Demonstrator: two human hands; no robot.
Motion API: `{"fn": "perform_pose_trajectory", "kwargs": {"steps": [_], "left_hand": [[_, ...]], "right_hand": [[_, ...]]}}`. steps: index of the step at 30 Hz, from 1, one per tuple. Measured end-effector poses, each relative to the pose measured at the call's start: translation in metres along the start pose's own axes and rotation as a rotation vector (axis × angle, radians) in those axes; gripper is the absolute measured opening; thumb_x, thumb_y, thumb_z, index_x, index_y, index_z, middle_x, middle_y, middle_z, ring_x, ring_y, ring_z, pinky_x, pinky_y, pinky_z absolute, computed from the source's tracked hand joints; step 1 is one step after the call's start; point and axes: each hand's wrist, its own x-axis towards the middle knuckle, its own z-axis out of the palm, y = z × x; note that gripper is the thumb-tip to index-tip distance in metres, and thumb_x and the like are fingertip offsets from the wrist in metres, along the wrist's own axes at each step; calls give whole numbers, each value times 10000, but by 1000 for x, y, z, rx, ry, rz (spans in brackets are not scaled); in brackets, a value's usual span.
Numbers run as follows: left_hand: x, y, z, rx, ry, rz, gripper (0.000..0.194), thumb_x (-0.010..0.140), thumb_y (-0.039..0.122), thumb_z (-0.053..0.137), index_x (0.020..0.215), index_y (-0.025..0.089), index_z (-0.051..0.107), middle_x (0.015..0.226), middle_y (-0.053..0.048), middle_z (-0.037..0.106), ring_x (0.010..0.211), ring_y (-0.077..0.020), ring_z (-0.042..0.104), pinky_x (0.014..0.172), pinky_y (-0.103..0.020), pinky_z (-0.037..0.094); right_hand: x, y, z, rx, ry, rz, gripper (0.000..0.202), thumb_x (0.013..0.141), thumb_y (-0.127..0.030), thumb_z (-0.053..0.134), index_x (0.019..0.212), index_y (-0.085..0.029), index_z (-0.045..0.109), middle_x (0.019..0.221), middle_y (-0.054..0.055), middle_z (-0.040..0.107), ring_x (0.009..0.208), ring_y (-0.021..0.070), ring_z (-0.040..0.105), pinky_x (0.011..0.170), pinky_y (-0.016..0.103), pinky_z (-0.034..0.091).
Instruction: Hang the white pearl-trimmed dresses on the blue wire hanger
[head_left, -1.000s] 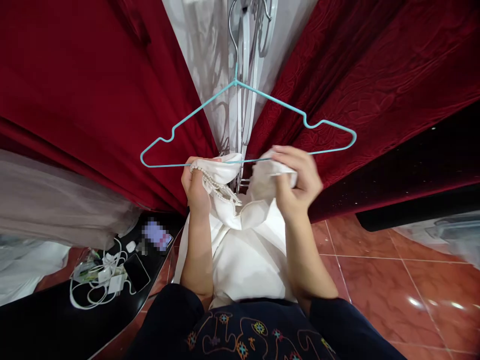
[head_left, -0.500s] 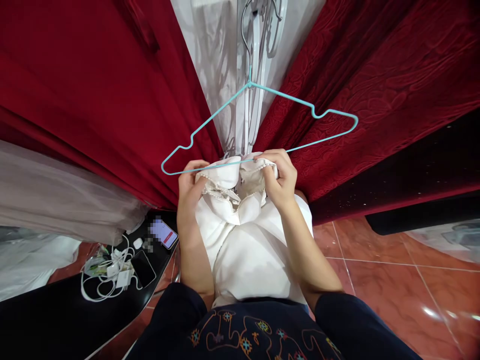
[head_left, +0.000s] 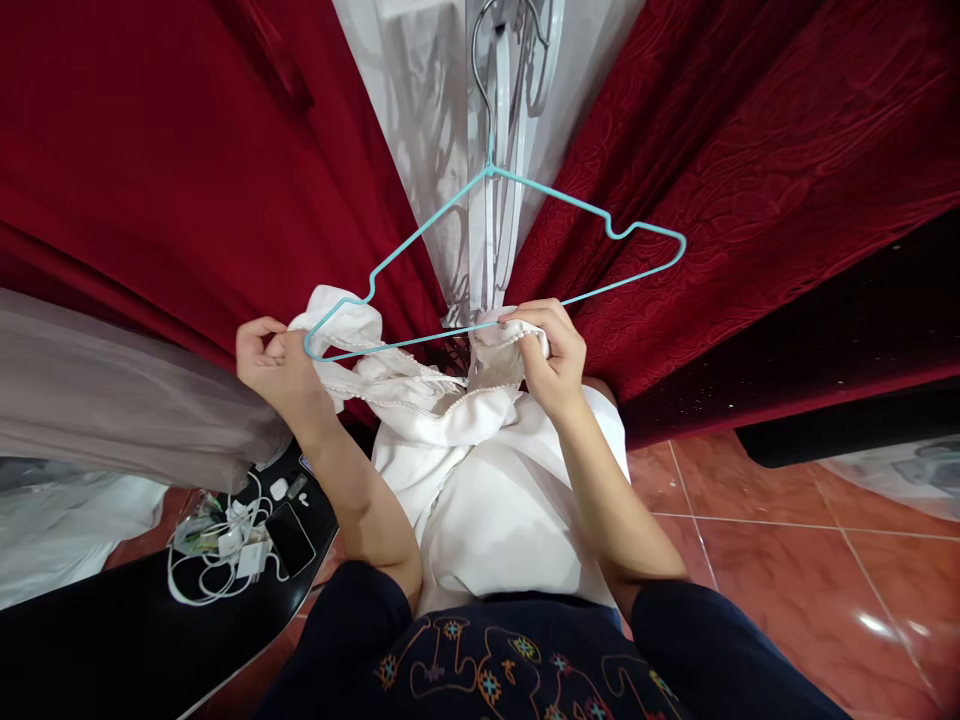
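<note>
White, bead-trimmed fabric garment (head_left: 510, 510) hangs below thin turquoise hanger (head_left: 490, 171), top edge at its lower bar, fingers of left hand (head_left: 281, 368) and right hand (head_left: 556, 362) pinching that edge; light, even tension should spare the beads (head_left: 405, 403).

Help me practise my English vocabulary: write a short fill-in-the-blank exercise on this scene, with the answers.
1. The left hand and the right hand both hold the ____ garment.
2. The light blue hanger has a metal ____ at its top.
3. The cloth hanging on both sides of the hanger is deep ____.
4. The cables and the phone lie on a surface coloured ____.
Missing words: white; hook; red; black.
</note>
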Motion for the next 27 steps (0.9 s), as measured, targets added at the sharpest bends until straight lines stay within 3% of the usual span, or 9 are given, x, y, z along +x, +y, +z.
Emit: {"fn": "perform_pose_trajectory", "kwargs": {"steps": [3,6,11,14,18,21,24,27], "left_hand": [[15,19,4,25,-16,73,270,635,20,749,739,192,569,703,50,503,584,-59,462,573,-242,342],[16,35,17,86,-186,47,258,714,3,743,803,209,615,675,64,509,562,-59,421,556,-240,289],[-8,48,55,209,-450,-19,270,732,-22,722,872,204,671,619,80,470,529,-75,369,506,-253,245],[-23,49,66,219,-455,-36,217,796,11,711,889,205,676,693,60,490,560,-78,380,511,-241,265],[-41,39,58,146,-437,-101,176,835,120,790,957,210,701,822,28,577,610,-76,462,522,-211,324],[-51,25,48,111,-471,-150,283,854,278,871,1096,220,736,907,14,612,643,-78,512,580,-212,418],[-55,16,37,85,-413,-140,407,840,383,913,1174,215,750,849,21,618,710,-106,571,693,-232,495],[-55,18,27,20,-395,-179,325,908,458,852,1108,215,773,762,18,642,679,-120,588,676,-245,505]], "right_hand": [[1,0,0,5,6,-38,203,1062,-313,599,1026,-243,786,999,42,773,955,170,726,860,364,606],[1,2,-3,-2,-9,-48,200,1059,-295,594,1042,-245,787,1014,42,777,961,173,720,872,369,594],[2,5,-7,-12,7,-43,192,1056,-277,591,1033,-241,778,1002,34,769,970,169,711,873,358,577],[1,5,-8,-21,12,-26,197,1060,-282,586,1027,-239,775,997,33,759,971,168,706,875,354,571],[1,5,-7,-34,2,-18,221,1065,-327,572,1015,-239,769,997,43,753,968,177,706,874,365,577],[0,5,-6,-67,-11,6,250,1070,-363,555,1020,-241,767,993,51,747,977,185,704,883,377,584],[0,6,-5,-72,-17,9,248,1072,-364,550,1017,-243,760,999,51,742,989,182,702,899,374,585],[-1,7,-3,-70,-22,5,249,1070,-353,547,991,-236,752,996,55,735,985,179,701,895,369,585]]}}
